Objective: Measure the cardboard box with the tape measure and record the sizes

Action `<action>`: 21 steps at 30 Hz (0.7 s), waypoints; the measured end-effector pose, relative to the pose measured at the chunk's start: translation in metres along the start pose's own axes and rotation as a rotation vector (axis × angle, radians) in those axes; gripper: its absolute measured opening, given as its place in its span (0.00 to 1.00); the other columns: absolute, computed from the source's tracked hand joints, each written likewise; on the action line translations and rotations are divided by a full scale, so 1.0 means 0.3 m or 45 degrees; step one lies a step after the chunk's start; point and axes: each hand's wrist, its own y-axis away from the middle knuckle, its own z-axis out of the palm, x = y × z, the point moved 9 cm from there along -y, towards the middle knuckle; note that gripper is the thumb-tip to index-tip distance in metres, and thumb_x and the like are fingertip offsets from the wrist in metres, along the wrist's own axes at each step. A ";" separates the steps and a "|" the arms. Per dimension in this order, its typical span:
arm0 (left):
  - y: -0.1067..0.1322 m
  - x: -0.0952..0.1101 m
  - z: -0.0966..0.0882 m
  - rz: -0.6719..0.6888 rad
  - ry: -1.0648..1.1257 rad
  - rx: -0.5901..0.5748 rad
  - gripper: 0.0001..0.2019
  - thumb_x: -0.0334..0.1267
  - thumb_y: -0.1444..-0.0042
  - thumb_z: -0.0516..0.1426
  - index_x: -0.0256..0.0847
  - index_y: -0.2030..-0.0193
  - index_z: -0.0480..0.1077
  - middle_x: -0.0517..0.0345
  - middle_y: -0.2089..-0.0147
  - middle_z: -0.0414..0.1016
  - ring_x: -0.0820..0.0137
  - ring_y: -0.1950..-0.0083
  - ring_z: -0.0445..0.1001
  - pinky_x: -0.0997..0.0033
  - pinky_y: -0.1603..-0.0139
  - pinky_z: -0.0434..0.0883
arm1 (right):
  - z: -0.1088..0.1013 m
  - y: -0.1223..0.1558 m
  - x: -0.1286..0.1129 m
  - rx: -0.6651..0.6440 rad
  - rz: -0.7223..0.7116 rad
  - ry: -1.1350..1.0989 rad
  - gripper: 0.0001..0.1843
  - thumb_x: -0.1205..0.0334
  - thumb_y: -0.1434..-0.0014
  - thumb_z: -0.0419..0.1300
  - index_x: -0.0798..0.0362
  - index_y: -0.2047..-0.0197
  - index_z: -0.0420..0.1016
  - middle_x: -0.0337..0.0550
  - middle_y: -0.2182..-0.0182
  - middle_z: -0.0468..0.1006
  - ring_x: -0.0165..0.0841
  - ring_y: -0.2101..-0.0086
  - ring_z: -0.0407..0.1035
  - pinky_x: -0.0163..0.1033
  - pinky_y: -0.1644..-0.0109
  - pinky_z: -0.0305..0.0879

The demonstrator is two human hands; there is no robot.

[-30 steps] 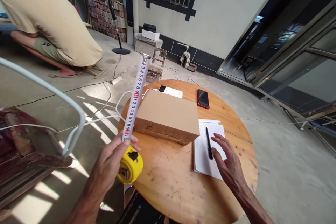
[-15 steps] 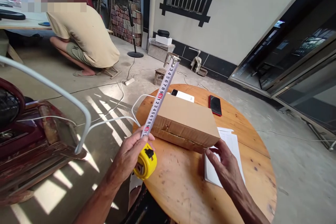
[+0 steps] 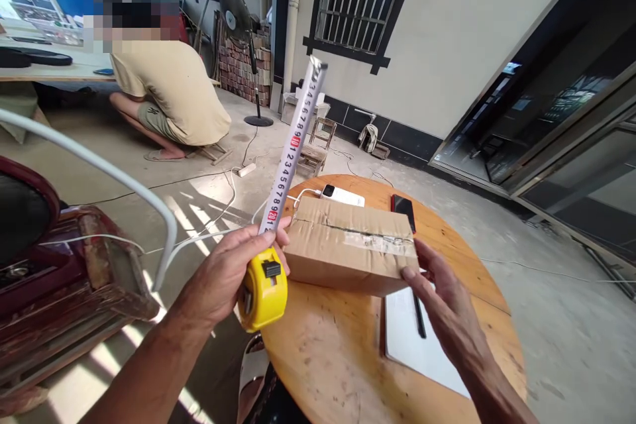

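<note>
A yellow tape measure (image 3: 264, 286) is gripped in my left hand (image 3: 226, 268). Its white blade (image 3: 291, 149) sticks out upward and away, tilted slightly right, with the metal hook at the far end. My right hand (image 3: 442, 288) holds the right end of a brown cardboard box (image 3: 348, 242), thumb on its near edge and the other fingers partly hidden behind it. A taped, creased seam runs along the box's upper face. My left fingertips are close to the box's left end; whether they touch it I cannot tell. Under my right hand lie white paper (image 3: 417, 354) and a black pen (image 3: 419, 318).
The round wooden table (image 3: 328, 358) also bears a white device (image 3: 342, 195) with a cable and a dark phone (image 3: 403, 212). A person (image 3: 171, 89) squats at the back left. A standing fan (image 3: 253, 66), small wooden chair (image 3: 318, 146) and dark red machine (image 3: 64, 265) stand around.
The box has turned over, bringing its taped seam from the near side to the top. More of the paper and the pen now show. The tape measure has shifted slightly left with my left hand.
</note>
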 end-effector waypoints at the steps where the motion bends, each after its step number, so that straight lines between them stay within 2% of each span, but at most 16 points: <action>1: -0.004 -0.010 0.001 -0.024 -0.014 -0.001 0.09 0.42 0.42 0.53 0.40 0.66 0.70 0.54 0.76 0.78 0.66 0.64 0.76 0.76 0.67 0.67 | 0.010 0.000 0.008 -0.018 0.018 0.024 0.33 0.42 0.44 0.54 0.48 0.39 0.61 0.48 0.51 0.73 0.42 0.57 0.68 0.48 0.53 0.66; 3: 0.000 -0.031 0.002 -0.060 -0.044 -0.007 0.09 0.43 0.43 0.54 0.40 0.65 0.70 0.55 0.76 0.78 0.70 0.73 0.73 0.76 0.72 0.66 | 0.028 0.007 0.035 -0.042 0.077 0.063 0.34 0.40 0.44 0.53 0.47 0.39 0.60 0.47 0.51 0.73 0.42 0.57 0.68 0.48 0.56 0.67; 5: 0.017 -0.044 -0.005 -0.076 -0.068 0.010 0.10 0.44 0.44 0.54 0.40 0.65 0.70 0.56 0.76 0.77 0.71 0.77 0.71 0.75 0.74 0.65 | 0.039 0.016 0.060 -0.056 0.119 0.074 0.35 0.39 0.44 0.52 0.47 0.38 0.59 0.47 0.51 0.73 0.42 0.56 0.67 0.48 0.57 0.68; 11: 0.129 -0.084 -0.065 -0.205 -0.137 0.140 0.13 0.49 0.47 0.57 0.42 0.63 0.71 0.57 0.74 0.75 0.69 0.74 0.70 0.74 0.74 0.65 | 0.042 0.029 0.073 -0.057 0.051 0.053 0.34 0.41 0.44 0.53 0.47 0.39 0.59 0.48 0.50 0.71 0.44 0.54 0.65 0.51 0.52 0.65; 17: 0.249 -0.187 -0.100 -0.413 -0.165 0.149 0.18 0.54 0.49 0.57 0.44 0.58 0.70 0.58 0.74 0.73 0.67 0.73 0.69 0.73 0.74 0.65 | 0.036 0.082 0.081 -0.055 0.046 0.044 0.34 0.43 0.44 0.55 0.45 0.37 0.56 0.47 0.48 0.70 0.43 0.52 0.65 0.48 0.52 0.66; 21: 0.281 -0.210 -0.106 -0.438 -0.144 0.177 0.19 0.54 0.49 0.57 0.46 0.55 0.69 0.59 0.74 0.72 0.68 0.75 0.68 0.74 0.76 0.65 | 0.028 0.114 0.078 -0.069 0.045 0.006 0.34 0.44 0.45 0.57 0.44 0.38 0.56 0.47 0.49 0.71 0.42 0.54 0.66 0.46 0.53 0.68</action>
